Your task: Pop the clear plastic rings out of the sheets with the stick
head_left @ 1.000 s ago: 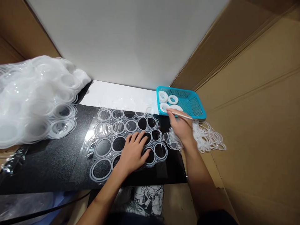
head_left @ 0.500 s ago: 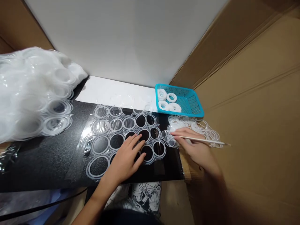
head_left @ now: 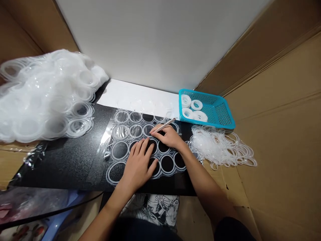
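Observation:
A clear plastic sheet [head_left: 128, 136] with rows of white-edged rings lies flat on the black work surface [head_left: 72, 160]. My left hand [head_left: 137, 164] rests on the sheet, palm down, its fingers spread over the rings. Just beyond those fingertips, my right hand [head_left: 170, 136] pinches a slim white pen-like tool [head_left: 164, 125]. The tool slants up to the right, and its lower end is hidden by the fingers over a ring in the second row from the back. Whether these fingers also grip any film, I cannot tell.
A turquoise basket [head_left: 208, 125] holds several white rings [head_left: 197, 104] at the back right. Before it lies a tangled pile of thin clear rings and discs [head_left: 213, 144]. A big heap of ring sheets [head_left: 45, 97] stands left. White paper [head_left: 140, 95] borders the wall; cardboard [head_left: 283, 110] rises right.
My right hand has moved left with the tool, from the pile of clear pieces to the middle of the ring sheet. My left hand stays on the sheet. The view has shifted a little left.

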A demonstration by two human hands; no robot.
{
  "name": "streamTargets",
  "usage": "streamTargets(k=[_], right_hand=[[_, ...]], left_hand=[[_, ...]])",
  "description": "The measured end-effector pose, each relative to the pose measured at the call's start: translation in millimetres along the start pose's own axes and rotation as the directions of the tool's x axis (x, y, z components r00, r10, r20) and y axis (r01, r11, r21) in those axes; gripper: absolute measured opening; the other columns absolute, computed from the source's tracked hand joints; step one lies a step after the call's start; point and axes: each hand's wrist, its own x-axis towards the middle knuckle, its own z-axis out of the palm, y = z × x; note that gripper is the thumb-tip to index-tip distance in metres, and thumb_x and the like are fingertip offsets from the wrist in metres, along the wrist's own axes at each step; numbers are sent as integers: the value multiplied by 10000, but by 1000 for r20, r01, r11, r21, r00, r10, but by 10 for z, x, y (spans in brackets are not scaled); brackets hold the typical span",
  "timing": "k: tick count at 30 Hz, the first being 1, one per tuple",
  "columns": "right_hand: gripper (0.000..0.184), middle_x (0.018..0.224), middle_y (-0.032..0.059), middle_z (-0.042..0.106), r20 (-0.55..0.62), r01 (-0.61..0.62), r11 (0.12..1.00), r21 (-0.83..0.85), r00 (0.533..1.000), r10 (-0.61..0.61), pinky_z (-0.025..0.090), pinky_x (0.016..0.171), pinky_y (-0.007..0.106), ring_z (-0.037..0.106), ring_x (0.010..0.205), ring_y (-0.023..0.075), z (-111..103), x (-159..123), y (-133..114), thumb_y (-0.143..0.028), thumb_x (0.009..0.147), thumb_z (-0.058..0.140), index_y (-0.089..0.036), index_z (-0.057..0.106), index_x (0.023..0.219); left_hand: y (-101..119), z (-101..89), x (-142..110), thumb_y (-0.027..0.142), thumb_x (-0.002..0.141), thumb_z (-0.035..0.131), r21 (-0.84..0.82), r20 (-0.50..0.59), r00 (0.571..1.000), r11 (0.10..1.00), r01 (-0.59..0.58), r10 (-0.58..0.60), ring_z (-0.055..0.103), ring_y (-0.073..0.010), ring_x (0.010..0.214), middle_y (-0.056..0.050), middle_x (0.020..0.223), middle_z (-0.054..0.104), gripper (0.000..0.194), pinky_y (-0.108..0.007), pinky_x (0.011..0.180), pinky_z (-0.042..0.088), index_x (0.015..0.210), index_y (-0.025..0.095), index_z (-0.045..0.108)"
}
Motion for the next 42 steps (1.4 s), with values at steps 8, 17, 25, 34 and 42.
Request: streamTargets(k=[8, 17, 25, 34, 42], right_hand=[[156, 1001, 48, 785, 18, 91, 994, -63, 996, -90, 560, 966, 370, 714, 991, 197, 16, -30, 1, -245, 1001, 621, -217, 772, 976], [155, 1019, 54, 784, -11, 105, 989, -100, 994, -107, 559, 970, 393, 711, 1019, 212, 5, -83, 24, -263, 1010, 616, -233, 767, 1011], [151, 1003, 47, 800, -38, 100, 992, -72, 994, -103, 571, 968, 406, 728, 1013, 217, 18, -78, 41, -261, 993, 635, -242, 785, 987], [172, 1044, 53, 803, 26, 193, 959, -206, 981, -192, 571, 976, 413, 719, 1046, 216, 27, -116, 32, -252, 1019, 606, -240, 776, 1044], [379, 1432, 75, 678, 37, 227, 895, -385, 972, -231, 543, 1050, 504, 682, 1196, 259, 9, 17, 48, -160, 1011, 531, -293, 733, 1303]], left_hand=[[34, -33, 43, 386, 1004, 552, -10, 18, 1000, 1000, 21, -21, 430, -376, 1450, -163, 1573, 505, 469, -561, 1194, 368, 1415, 158, 567], [74, -84, 103, 365, 983, 556, 14, 45, 999, 1000, 19, -20, 455, -404, 1402, -152, 1561, 524, 437, -581, 1153, 387, 1363, 153, 590], [70, -74, 98, 366, 980, 555, -8, 29, 999, 1000, 25, -25, 454, -394, 1411, -134, 1558, 533, 431, -574, 1152, 382, 1368, 182, 584], [38, -61, 135, 373, 972, 556, -22, 48, 999, 1000, 10, -9, 462, -390, 1388, -115, 1532, 561, 438, -581, 1133, 373, 1372, 196, 584], [-35, -43, 153, 418, 974, 565, -33, 46, 999, 999, -4, 6, 462, -363, 1407, -103, 1559, 536, 443, -572, 1144, 355, 1375, 232, 583]])
